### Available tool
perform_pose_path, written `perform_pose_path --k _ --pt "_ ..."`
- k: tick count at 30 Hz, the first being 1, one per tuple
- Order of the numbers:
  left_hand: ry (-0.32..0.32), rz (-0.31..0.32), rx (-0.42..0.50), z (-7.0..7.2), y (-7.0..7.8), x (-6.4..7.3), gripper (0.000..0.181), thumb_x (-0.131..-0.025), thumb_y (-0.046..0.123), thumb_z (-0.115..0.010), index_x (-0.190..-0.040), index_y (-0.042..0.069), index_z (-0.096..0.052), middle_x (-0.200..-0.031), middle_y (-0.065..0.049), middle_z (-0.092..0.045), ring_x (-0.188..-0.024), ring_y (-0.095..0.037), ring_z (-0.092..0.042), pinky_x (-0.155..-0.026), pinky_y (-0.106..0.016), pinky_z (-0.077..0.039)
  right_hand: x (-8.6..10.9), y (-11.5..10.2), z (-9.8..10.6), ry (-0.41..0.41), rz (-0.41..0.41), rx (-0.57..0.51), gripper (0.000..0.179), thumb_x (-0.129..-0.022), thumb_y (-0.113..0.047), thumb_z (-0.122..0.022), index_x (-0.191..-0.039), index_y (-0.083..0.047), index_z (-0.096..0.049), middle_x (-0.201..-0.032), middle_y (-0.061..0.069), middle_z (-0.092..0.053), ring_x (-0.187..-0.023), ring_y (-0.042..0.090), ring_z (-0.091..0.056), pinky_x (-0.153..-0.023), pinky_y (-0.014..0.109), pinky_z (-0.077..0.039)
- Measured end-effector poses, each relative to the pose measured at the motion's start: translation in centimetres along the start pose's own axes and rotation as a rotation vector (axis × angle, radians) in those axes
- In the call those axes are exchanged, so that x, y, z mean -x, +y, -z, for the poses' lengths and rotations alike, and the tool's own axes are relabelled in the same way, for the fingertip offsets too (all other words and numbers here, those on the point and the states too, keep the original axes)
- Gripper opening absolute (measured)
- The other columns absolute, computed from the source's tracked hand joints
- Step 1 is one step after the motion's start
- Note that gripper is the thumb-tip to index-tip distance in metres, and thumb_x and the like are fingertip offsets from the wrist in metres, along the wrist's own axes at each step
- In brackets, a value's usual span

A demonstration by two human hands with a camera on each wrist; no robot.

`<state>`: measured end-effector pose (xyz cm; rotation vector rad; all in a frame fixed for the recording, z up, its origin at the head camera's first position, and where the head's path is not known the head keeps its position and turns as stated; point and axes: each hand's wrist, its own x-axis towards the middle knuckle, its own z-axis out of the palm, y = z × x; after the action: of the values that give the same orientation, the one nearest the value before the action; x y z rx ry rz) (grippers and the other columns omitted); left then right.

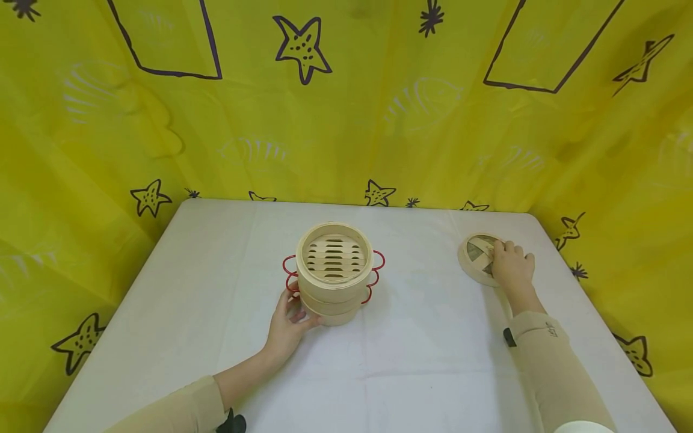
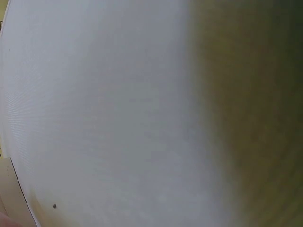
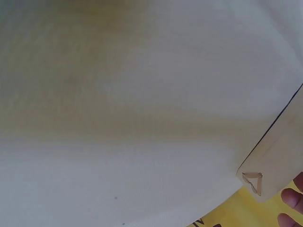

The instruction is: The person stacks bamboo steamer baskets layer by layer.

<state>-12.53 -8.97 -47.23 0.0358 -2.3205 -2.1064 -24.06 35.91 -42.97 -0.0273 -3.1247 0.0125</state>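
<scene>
In the head view a stack of round bamboo steamer baskets point(image 1: 330, 288) stands upright at the middle of the table. The top basket is uncovered, so its slatted base shows, and red handles point(image 1: 379, 260) stick out from both sides. My left hand point(image 1: 286, 328) grips the stack low on its left, thumb at the front and fingers partly hidden along the side. Off to the right, my right hand point(image 1: 514, 267) holds the bamboo steamer lid point(image 1: 479, 254) by the right part of its woven top. The right wrist view catches the lid's rim point(image 3: 277, 151) beside several fingertips point(image 3: 293, 199).
A white cloth covers the table point(image 1: 422, 355). Behind it and along both sides hangs a yellow curtain point(image 1: 335, 138) with starfish and fish drawings. Cloth and blurred sleeve fill most of both wrist views.
</scene>
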Motion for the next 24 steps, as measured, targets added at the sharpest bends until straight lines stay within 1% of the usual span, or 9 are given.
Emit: perform_pose_path --k 7,13,24 --pt "0.002 0.003 -0.010 -0.1 0.1 0.0 0.083 -0.069 0.005 -0.078 -0.137 0.005 -0.030 -0.131 -0.017 -0.037 -0.125 -0.033 -0.037 -0.097 -0.039 -0.043 0.0 0.0 0.1 0.001 -0.001 0.005 0.021 -0.098 -0.009 -0.030 -0.110 0.008 -0.035 -0.105 0.031 -0.036 -0.098 0.047 -0.039 -0.078 0.060 -0.034" --pt "0.001 0.006 -0.008 -0.1 0.1 0.0 0.083 -0.069 0.003 -0.078 -0.137 0.005 -0.030 -0.131 -0.017 -0.037 -0.125 -0.033 -0.037 -0.097 -0.039 -0.043 -0.1 -0.1 0.3 0.052 0.005 -0.006 0.021 -0.099 -0.010 -0.029 -0.109 0.007 -0.034 -0.104 0.031 -0.036 -0.098 0.048 -0.039 -0.077 0.061 -0.034" --pt "0.002 0.003 -0.002 -0.1 0.1 -0.1 0.082 -0.068 0.003 -0.078 -0.136 0.005 -0.032 -0.129 -0.015 -0.036 -0.125 -0.032 -0.037 -0.098 -0.039 -0.042 -0.6 -1.5 2.2 0.089 0.028 -0.018 0.019 -0.098 -0.009 -0.031 -0.109 0.006 -0.034 -0.105 0.028 -0.035 -0.098 0.046 -0.037 -0.078 0.060 -0.032"
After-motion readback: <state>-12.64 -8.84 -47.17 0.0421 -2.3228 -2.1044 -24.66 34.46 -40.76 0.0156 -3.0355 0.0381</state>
